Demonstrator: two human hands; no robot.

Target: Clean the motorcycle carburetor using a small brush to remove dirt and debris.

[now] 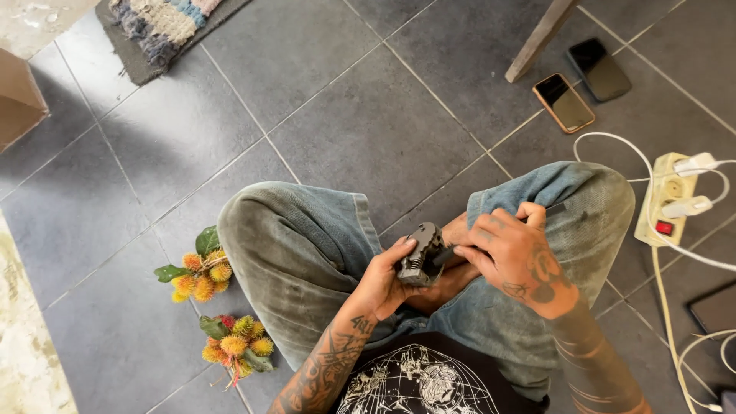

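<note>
Overall, the grey tiled floor (345,107) carries every item; the person sits cross-legged on it in faded jeans (307,253). Open floor lies ahead of the knees and to the left, up to a woven mat (157,27) at the top edge. A wooden leg (539,38) stands at upper right, with two phones (563,102) lying flat just beside it. A white power strip (665,201) with plugged cables lies near the right knee, so room on that side is tight. Two bunches of spiky yellow-red fruit (203,276) lie near the left knee.

The small dark mechanical part (420,257) sits over the lap, between the knees. Its long axis runs from lower left to upper right, with the upper end tilted away from the body. The left hand (379,287) is curled around the lower end of the part, thumb pressed on its side. The right hand (512,249) is closed around a thin dark tool (446,254); the tool tip meets the side of the part.
</note>
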